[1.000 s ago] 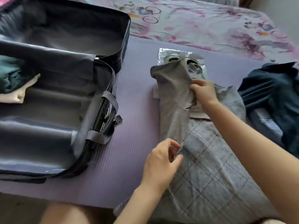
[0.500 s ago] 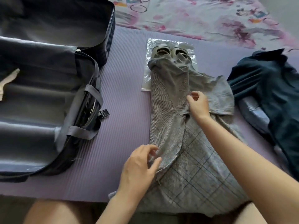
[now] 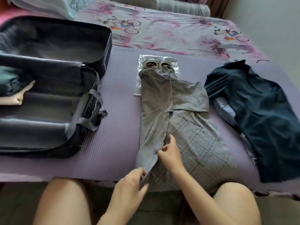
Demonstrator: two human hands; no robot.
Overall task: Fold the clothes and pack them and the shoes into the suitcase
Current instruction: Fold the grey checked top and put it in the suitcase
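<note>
Head view: mid-fold, left hand (image 3: 128, 184) and right hand (image 3: 170, 153) fingers pinch the grey shirt (image 3: 162, 114); next fold the other side over.

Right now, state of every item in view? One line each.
suitcase: open, some clothes inside
grey garment: left side folded over, top covering the shoes
shoes: on plastic sheet, unpacked
dark blue shirt: crumpled, unfolded
left hand: pinching garment edge
right hand: pinching the fold
</note>
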